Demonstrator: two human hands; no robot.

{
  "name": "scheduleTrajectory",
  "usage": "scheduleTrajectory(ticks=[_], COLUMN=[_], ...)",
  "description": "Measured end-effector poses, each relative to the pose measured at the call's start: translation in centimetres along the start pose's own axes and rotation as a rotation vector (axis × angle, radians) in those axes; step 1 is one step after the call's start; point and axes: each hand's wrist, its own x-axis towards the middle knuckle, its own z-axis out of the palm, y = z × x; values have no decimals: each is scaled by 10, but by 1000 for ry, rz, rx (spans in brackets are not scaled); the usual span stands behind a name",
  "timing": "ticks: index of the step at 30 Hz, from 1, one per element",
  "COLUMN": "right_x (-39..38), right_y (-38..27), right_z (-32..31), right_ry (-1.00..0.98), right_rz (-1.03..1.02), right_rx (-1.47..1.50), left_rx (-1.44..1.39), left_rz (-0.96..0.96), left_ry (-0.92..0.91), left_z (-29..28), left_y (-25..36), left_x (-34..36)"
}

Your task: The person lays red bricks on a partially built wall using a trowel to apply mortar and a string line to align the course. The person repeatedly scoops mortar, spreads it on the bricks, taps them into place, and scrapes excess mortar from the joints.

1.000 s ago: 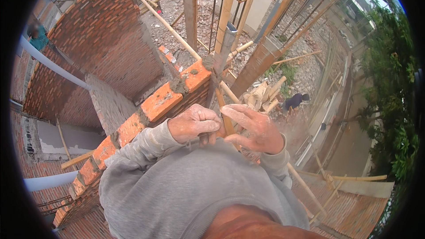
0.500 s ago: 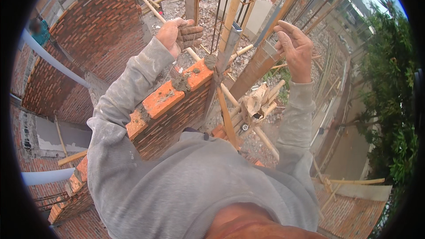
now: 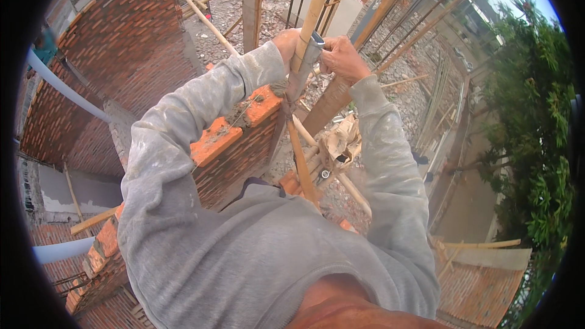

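Above the brick wall (image 3: 234,137), raised hands (image 3: 317,55) gripping bamboo pole (image 3: 314,9)

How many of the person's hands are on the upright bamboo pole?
2. The left hand grips the bamboo pole from its left side; the right hand holds a grey metal piece against the pole's right side.

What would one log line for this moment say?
left hand: grips bamboo pole | right hand: on grey metal piece | below: brick wall

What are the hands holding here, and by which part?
Both hands, left hand and right hand, grip the upright bamboo pole and a grey metal piece against it, near that piece's top end.
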Motion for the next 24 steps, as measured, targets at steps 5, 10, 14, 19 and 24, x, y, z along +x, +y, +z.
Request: scheduleTrajectory(ticks=[5,10,14,19,24], right_x=[-8,-26,-46,-74,-109], right_y=[2,21,53,112,176], right_z=[1,-21,-31,-60,-69], right_ry=[108,235,396,497,535], right_rz=[-161,24,-81,-98,-22], right_rx=[-33,385,1013,1347,1331], left_rx=[42,424,563,860,606], left_rz=[18,2,-27,12,-144], left_ry=[-132,-142,-74,-122,-30], left_z=[-6,-31,-53,-81,-82], left_y=[2,9,4,17,5], left_x=[-10,-11,-33,-85,-127])
